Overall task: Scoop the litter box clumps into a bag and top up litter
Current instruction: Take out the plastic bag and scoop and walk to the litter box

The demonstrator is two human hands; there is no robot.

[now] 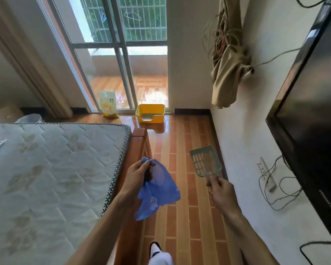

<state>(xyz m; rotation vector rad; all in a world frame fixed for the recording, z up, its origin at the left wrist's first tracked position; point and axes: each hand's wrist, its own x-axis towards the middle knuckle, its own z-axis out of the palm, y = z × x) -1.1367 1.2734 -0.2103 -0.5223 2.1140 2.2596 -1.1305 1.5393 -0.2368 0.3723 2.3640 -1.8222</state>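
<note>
Low in the frame's centre, the left hand [139, 174] pinched a crumpled blue bag [157, 190], while the right hand [221, 189] gripped a green litter scoop [205, 161]. Further up, mid-frame, a yellow litter box [151, 112] sat on the floor [187, 217] beside a litter bag [108, 106].

- You have one blue bag [157, 190].
- You have one green litter scoop [205, 161].
- One yellow litter box [150, 113] sits far ahead.
- One litter pouch [108, 105] stands left of it.
- One mattress [52, 169] lies left.
</note>
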